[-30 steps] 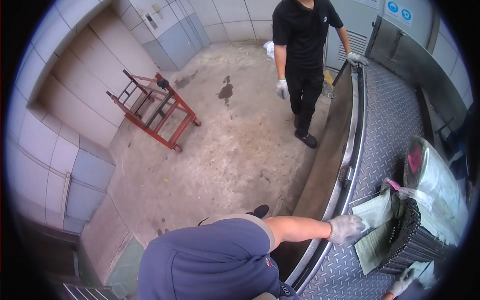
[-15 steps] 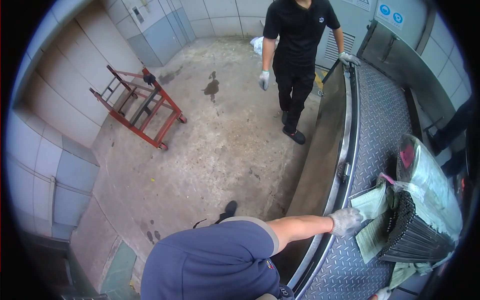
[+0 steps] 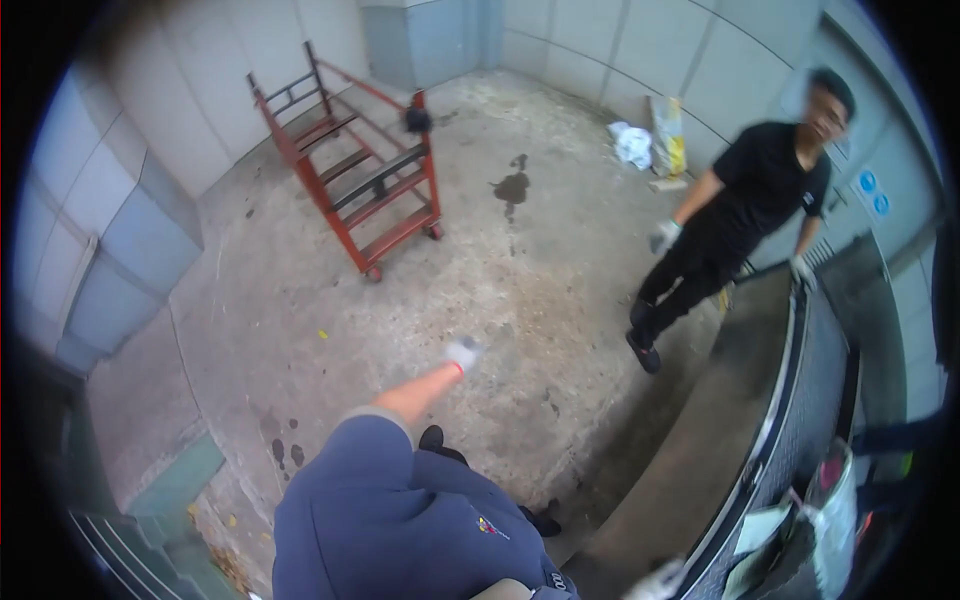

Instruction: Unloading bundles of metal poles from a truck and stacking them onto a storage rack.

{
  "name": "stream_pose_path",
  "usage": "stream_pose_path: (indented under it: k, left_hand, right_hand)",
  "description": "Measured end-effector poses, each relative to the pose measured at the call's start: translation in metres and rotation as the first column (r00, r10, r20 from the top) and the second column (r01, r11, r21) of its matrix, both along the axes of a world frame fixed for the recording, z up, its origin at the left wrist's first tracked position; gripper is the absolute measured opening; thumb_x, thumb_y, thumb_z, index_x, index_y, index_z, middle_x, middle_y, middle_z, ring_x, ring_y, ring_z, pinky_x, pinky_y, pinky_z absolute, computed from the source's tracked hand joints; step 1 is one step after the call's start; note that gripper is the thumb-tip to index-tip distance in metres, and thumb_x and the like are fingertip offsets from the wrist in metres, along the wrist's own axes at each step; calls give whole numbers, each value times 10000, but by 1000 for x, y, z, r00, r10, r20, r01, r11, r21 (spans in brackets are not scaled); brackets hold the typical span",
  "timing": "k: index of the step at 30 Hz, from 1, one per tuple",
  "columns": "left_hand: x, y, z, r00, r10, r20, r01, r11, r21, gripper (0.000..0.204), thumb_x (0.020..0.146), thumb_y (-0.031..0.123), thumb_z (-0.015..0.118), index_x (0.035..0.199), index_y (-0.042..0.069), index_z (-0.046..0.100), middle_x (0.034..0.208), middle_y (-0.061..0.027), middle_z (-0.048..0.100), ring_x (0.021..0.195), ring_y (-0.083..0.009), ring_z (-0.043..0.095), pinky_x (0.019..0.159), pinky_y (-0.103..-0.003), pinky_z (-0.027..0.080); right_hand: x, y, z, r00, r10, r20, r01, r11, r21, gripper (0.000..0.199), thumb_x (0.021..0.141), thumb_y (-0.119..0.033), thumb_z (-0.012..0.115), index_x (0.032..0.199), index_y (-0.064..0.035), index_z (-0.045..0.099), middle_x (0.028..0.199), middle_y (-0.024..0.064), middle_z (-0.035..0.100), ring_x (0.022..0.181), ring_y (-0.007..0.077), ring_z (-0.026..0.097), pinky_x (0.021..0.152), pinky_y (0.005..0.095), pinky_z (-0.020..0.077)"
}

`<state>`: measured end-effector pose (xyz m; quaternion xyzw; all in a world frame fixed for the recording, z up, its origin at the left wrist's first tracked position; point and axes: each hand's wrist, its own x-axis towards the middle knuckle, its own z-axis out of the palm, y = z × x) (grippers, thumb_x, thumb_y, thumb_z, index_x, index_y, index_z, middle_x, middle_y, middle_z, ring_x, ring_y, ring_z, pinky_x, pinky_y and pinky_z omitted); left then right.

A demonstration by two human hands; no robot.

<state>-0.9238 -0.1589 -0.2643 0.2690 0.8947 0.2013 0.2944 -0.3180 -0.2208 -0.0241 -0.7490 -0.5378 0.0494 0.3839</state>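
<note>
Over concrete flr [image 3: 570, 250], gloved L hand [image 3: 463, 352] hangs, opening unclear w/ blur.

Left hand [image 3: 462, 353], gloved and blurred, was out over the floor [image 3: 540, 265]. Right hand [image 3: 658, 582], also gloved and blurred, was at the lower edge, near the platform [image 3: 815, 390]; grip unreadable on both. Wrapped bundle [image 3: 832, 530] sat on the platform. Co-worker [image 3: 770, 190] in black stood alongside, one gloved hand at its far end. Red cart [image 3: 398, 238] stood upper left, white heap [image 3: 632, 145] by the far wall [image 3: 620, 70].
</note>
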Motion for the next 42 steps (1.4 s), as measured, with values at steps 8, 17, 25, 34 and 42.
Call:
stream_pose_path:
  k: [8, 17, 25, 34, 42]
  left_hand:
    - [-360, -117, 46, 831, 547, -97, -550, 835, -5, 650, 948, 591, 439, 1307, 96, 657, 1346, -217, 630, 1289, -412, 569, 1056, -469, 462]
    - [-579, -128, 155, 655, 746, -125, -600, 613, 515, 877, 892, 655, 632, 1432, -30, 541, 1446, -250, 573, 1381, -376, 517, 1165, -413, 378]
    - [-727, -150, 176, 702, 673, 232, -582, 355, 732, 583, 970, 408, 646, 1322, -55, 619, 1284, -192, 673, 1151, -280, 661, 1015, -372, 487]
    - [-724, -142, 168, 751, 545, 374, -598, 319, 736, 283, 973, 206, 598, 1097, -15, 722, 1050, -88, 699, 961, -200, 647, 898, -340, 499]
    - [-649, -131, 167, 759, 598, 257, -549, 375, 747, 325, 955, 225, 597, 1091, -41, 724, 1085, -116, 727, 1028, -232, 667, 936, -357, 501]
  right_hand:
    - [-187, -12, -26, 956, -23, -292, -175, 754, -633, 535, 1021, -488, 528, 1168, -17, 735, 1162, 245, 721, 1046, 362, 675, 955, 440, 501]
    - [-157, 30, -193, 811, -361, -459, -256, 487, -835, 386, 960, -453, 673, 985, -68, 655, 773, 117, 662, 655, 303, 659, 591, 452, 559]
    - [-344, -55, -141, 568, -632, -527, -180, 530, -829, 215, 965, -265, 631, 907, -58, 644, 711, 76, 628, 533, 231, 591, 520, 422, 523]
    - [-390, -150, -123, 773, -363, -521, -434, 297, -851, 323, 959, -295, 676, 1077, 6, 686, 847, 117, 702, 671, 234, 678, 592, 391, 581]
    - [-345, -141, -158, 551, -668, -500, -232, 453, -861, 300, 960, -238, 667, 1125, 10, 637, 862, 142, 673, 690, 307, 692, 627, 486, 632]
